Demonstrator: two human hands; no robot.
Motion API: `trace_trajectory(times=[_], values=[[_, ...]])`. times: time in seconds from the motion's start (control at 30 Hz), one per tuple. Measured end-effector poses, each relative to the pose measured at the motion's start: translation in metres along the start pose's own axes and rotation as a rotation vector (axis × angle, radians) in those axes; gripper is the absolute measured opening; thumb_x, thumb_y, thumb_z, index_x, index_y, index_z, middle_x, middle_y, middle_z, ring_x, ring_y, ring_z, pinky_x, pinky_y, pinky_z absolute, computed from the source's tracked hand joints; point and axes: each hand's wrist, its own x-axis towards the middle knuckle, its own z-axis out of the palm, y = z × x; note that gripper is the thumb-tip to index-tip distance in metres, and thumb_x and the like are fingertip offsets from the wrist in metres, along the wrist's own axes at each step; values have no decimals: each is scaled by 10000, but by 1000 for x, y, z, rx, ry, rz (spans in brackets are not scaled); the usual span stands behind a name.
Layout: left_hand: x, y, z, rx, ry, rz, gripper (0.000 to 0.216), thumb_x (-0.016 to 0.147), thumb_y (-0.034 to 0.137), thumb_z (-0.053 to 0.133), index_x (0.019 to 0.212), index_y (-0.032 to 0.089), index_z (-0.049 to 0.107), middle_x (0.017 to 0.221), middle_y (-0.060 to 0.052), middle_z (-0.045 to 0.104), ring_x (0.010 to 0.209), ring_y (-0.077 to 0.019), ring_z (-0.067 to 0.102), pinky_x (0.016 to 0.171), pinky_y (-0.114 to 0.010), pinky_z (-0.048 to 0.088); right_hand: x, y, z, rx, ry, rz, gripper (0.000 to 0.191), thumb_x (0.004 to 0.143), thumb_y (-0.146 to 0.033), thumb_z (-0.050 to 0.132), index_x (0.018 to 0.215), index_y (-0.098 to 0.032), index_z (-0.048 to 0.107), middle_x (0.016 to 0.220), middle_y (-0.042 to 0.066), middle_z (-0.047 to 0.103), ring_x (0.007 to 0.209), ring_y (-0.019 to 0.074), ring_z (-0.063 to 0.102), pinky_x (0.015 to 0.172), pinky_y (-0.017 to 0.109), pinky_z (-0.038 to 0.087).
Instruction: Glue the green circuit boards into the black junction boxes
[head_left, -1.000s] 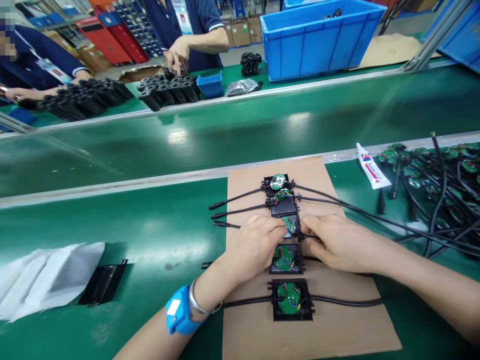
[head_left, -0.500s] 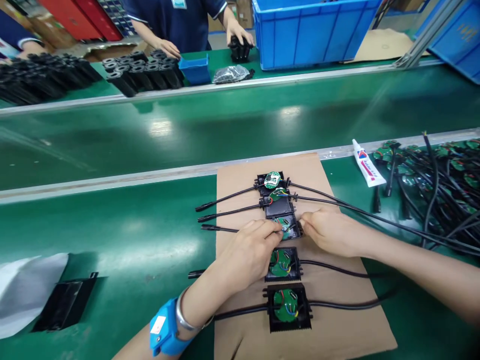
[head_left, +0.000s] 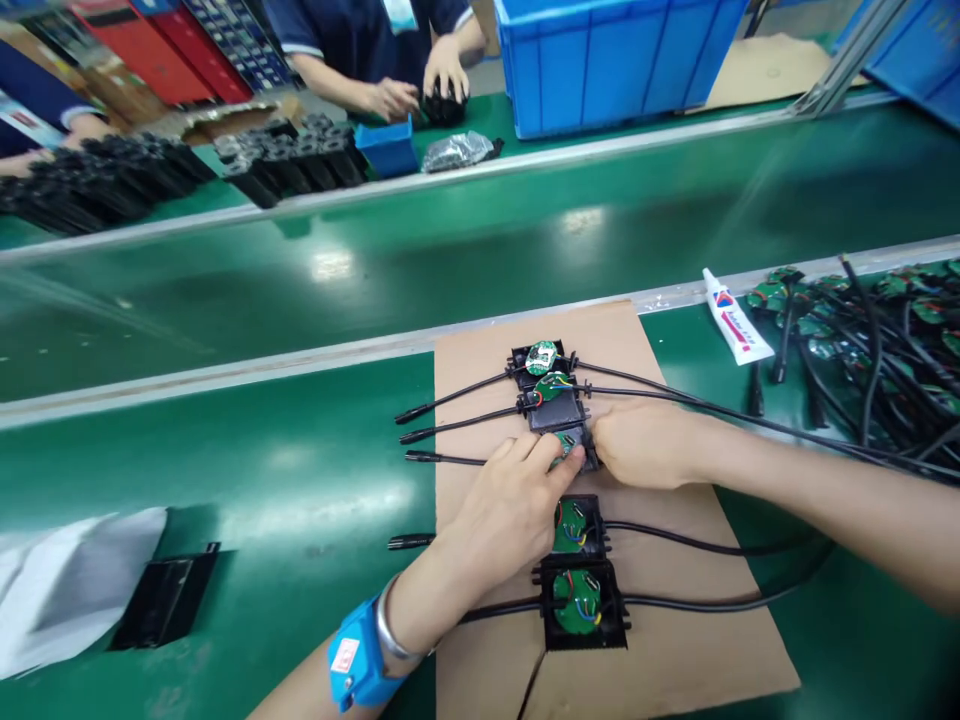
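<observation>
Black plastic housings with green circuit boards lie in a column on a cardboard sheet (head_left: pixel 480 350). At the third housing from the back (head_left: pixel 591 462), my left hand (head_left: pixel 521 490) has its fingers bent over the circuit board (head_left: pixel 566 440), thumb and fingertips pressed onto it. My right hand (head_left: pixel 641 440) is closed at that housing's right edge; whatever lies inside its fingers is hidden. Behind are two housings with raised boards (head_left: pixel 541 357). Nearer me, a fourth housing (head_left: pixel 592 535) is partly covered by my left hand, and the front housing (head_left: pixel 585 640) shows its board and coloured wires.
A glue tube (head_left: pixel 739 320) and a heap of cabled boards (head_left: pixel 885 350) lie to the right. At left are a white sheet (head_left: pixel 67 590) and a black housing part (head_left: pixel 165 600). Across the green channel, a co-worker's hands (head_left: pixel 446 75) hold black parts beside a blue bin (head_left: pixel 615 70).
My left thumb has come forward onto the board, and my right hand has turned slightly at the housing's edge. The co-worker's hands have come together on the black parts. The view has shifted slightly.
</observation>
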Motion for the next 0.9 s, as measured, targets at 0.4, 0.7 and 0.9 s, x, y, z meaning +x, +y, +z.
trace_trajectory(times=[0.4,0.7,0.9], values=[[-24,-23,-10,-386,416,-255,139,825,138,540,958,177,546,944,-67,613,929,-223,558,823,-410,476,-9,-29,28,102,811,150,263,921,-232,494,765,-157,691,778,88,615,822,214,513,736,320,411],[-23,-28,2,-375,299,-320,257,804,218,663,1037,187,560,1061,-62,658,1008,-267,575,878,-465,428,26,-31,8,104,447,122,194,838,-81,561,684,-146,659,742,72,598,753,195,487,595,293,321],[-23,-27,-6,-408,270,-313,128,815,212,665,935,176,637,981,-56,689,956,-220,607,883,-373,465,13,-40,24,33,648,95,236,805,-70,499,654,-184,641,741,87,611,792,239,527,662,330,371]])
